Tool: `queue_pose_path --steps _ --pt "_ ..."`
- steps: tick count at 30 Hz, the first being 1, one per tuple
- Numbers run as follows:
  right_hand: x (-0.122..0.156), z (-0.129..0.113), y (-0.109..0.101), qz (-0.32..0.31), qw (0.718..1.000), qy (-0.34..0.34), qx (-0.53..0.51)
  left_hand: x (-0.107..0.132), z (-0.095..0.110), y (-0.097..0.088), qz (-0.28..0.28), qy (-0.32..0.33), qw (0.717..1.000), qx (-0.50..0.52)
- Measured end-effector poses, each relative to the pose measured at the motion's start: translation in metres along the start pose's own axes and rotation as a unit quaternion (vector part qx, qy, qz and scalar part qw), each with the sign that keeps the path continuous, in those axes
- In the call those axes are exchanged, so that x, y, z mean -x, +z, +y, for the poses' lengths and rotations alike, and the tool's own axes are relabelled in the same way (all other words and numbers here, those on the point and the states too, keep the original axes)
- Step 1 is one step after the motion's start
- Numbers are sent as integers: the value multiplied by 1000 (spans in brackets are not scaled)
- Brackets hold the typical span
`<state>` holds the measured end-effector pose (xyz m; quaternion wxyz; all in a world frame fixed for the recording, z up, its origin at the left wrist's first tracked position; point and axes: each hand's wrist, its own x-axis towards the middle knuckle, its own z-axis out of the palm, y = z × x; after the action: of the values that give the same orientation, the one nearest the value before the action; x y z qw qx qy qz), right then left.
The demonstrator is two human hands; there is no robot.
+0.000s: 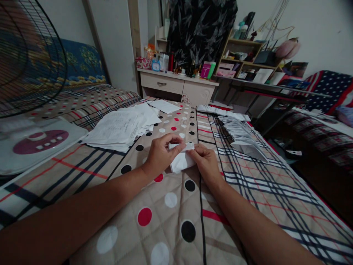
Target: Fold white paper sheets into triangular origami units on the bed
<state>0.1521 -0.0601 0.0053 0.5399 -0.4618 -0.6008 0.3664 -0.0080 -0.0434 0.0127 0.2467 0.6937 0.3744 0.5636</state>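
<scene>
Both hands grip a small folded piece of white paper (182, 162) in the middle of the bed. My left hand (164, 152) pinches its upper left side between thumb and fingers. At the upper right edge, my right hand (204, 156) pinches the same paper. A narrow strip is folded over along the top, and the lower part hangs just above or on the bedspread. Ahead on the left lies a loose pile of white sheets (118, 127). To the right, a row of folded papers (239, 132) stands stacked close together.
A dotted and checked bedspread (171, 221) covers the bed. At upper left stands a fan (30, 55), with a white item bearing a purple oval (41, 141) below it. A cream dresser (168, 82) and a shelf desk (245, 66) stand beyond the bed.
</scene>
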Motion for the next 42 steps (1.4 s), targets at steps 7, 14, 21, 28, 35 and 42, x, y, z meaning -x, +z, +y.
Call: queue_pose_path --steps 7,14,21,28,35,42 --pt "4 -8 2 6 992 -100 70 -5 -2 -3 -71 -99 991 56" --pt "7 -11 2 38 992 -3 -123 -9 8 -9 -7 -48 997 66" --pt "4 -3 -1 -41 977 78 -195 -7 4 -6 -9 -62 997 50" --pt "5 -11 1 -44 994 -8 -103 -3 -3 -2 -16 -84 995 41" --pt "6 -10 3 -19 997 -39 -63 3 7 0 -80 0 996 -41" --pt "8 -16 2 56 991 -116 26 1 6 2 -155 -77 982 70"
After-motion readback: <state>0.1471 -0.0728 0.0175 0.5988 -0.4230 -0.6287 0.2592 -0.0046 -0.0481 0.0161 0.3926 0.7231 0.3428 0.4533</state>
